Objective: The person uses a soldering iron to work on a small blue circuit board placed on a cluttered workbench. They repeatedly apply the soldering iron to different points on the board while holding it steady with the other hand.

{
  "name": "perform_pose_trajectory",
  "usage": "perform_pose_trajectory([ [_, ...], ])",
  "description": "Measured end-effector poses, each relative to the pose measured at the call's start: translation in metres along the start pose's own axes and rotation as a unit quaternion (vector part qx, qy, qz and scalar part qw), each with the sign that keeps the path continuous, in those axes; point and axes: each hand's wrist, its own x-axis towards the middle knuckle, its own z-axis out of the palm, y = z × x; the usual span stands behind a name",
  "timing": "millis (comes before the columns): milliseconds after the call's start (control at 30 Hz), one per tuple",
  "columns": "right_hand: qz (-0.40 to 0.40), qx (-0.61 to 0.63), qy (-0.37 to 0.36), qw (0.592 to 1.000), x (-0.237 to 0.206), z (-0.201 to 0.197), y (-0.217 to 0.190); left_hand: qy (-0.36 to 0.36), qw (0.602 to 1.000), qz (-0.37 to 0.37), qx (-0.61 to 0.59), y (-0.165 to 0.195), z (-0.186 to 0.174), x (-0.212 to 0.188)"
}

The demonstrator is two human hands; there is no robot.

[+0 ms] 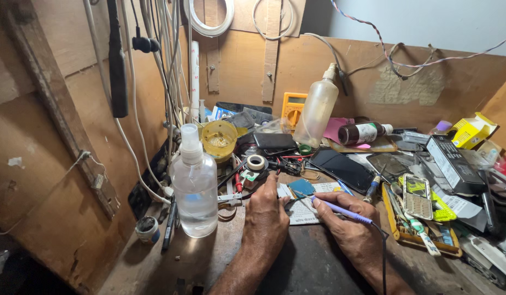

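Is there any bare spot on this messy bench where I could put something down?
Yes: the dark bench top between the left hand and right hand is bare. Another free strip lies in front of the clear spray bottle, beside the small round tin. The right side is crowded: the yellow tray of tools, phones and boxes.

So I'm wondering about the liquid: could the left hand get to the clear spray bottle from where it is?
Probably yes. The left hand rests on the bench beside the clear spray bottle, which stands upright just to its left. Nothing tall stands between them, only small clutter and wires lying low on the bench.
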Motion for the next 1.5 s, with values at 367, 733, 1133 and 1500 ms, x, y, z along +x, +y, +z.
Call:
perform_pose_trajectory([
  [367,-0.019,-0.043,0.005,0.999,0.0054,0.0022,-0.0058,0.015,1.0,0.02,-0.006,-0.0016,0.0005,-0.0004],
  [733,-0.032,-0.04,0.002,0.999,0.0056,0.0027,-0.0037,0.027,0.999,0.035,-0.012,-0.0025,0.0014,-0.0016],
  [1133,-0.005,-0.037,-0.003,0.999,0.0035,0.001,-0.0068,0.018,1.0,0.026,0.001,-0.0001,0.0,-0.0004],
  [1500,-0.008,-0.007,-0.003,1.0,0.0018,0.0,-0.0043,0.026,0.999,0.033,-0.009,-0.0026,0.0018,-0.0001],
])
